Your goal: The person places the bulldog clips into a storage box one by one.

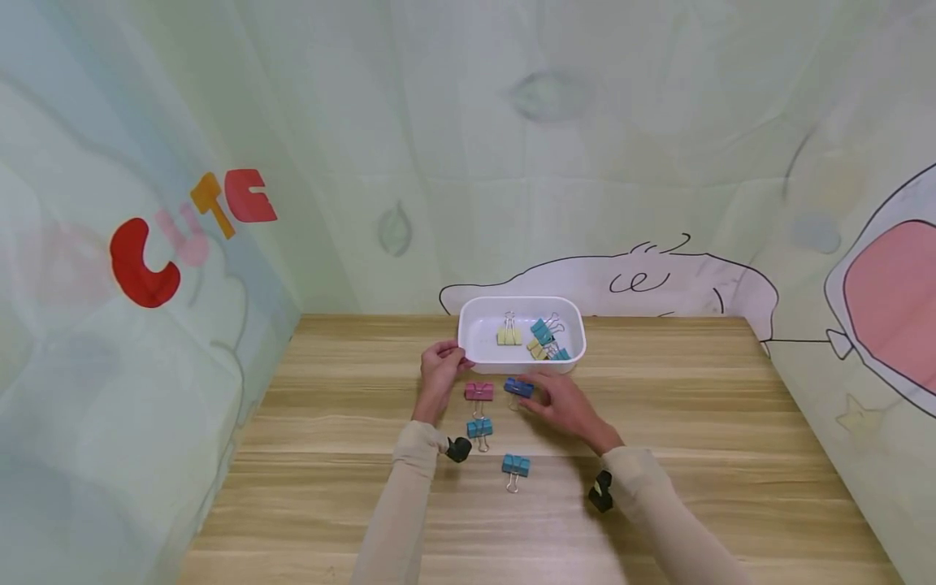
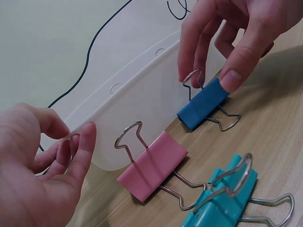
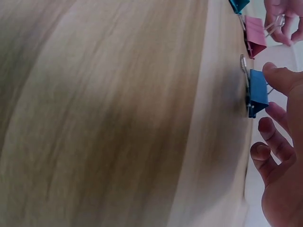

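Observation:
A white plastic tray [image 1: 468, 361] stands at the table's back edge, several yellow and teal binder clips inside. My left hand [image 1: 441, 370] pinches its near left corner by the rim, thumb above and fingers beneath. My right hand [image 1: 566, 406] is over a dark blue binder clip [image 2: 203, 104] in front of the tray. Its thumb and fingers are spread around the clip; whether they touch it I cannot tell. Left of the blue clip lies a pink binder clip [image 2: 152, 165], with a teal binder clip [image 1: 479, 428] just nearer to me.
Another teal binder clip [image 1: 515, 465] lies nearer on the wooden table [image 1: 329, 504], between my forearms. Behind the tray a printed curtain [image 1: 351, 162] hangs along the table's back edge and down both sides.

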A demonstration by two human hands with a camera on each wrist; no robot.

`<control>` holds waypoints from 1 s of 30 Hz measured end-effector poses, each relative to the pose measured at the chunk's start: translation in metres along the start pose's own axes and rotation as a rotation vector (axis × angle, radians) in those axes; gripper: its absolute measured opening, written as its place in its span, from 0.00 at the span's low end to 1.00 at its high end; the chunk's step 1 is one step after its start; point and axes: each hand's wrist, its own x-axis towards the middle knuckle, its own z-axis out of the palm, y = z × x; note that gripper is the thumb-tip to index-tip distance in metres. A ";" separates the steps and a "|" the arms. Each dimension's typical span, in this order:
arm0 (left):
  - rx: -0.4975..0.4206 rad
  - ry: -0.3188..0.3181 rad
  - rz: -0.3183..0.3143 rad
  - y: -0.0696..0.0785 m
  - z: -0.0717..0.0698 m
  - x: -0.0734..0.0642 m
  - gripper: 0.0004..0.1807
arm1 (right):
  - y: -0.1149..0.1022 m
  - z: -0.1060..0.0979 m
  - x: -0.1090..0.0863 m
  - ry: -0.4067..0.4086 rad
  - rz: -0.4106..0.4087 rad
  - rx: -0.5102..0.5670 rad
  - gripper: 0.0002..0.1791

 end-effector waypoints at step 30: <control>0.006 0.003 -0.012 0.001 -0.001 0.000 0.20 | 0.003 0.013 -0.001 0.035 0.078 -0.021 0.14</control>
